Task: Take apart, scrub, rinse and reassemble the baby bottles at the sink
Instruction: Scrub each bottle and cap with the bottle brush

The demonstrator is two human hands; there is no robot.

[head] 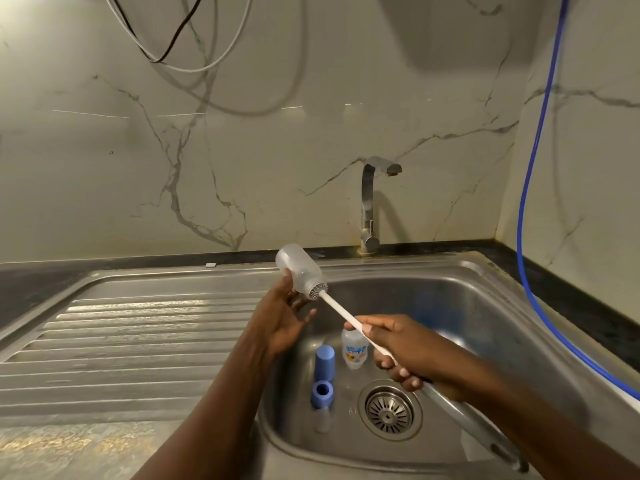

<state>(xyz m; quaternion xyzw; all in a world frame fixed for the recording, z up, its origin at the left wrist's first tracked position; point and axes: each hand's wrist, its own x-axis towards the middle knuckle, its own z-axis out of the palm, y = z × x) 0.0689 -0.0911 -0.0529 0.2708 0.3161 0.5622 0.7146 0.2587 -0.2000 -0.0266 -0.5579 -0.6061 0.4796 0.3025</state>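
Clear bottle in left grip, brush inserted.

Kitchen: steel sink, tap, marble splashback.

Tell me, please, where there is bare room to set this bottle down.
The ribbed drainboard left of the basin is bare. Inside, left of the drain is crowded: blue cap, blue ring, small bottle. The basin's far right looks free.

Left hand, right hand bare; forearms bare, fingernails short.
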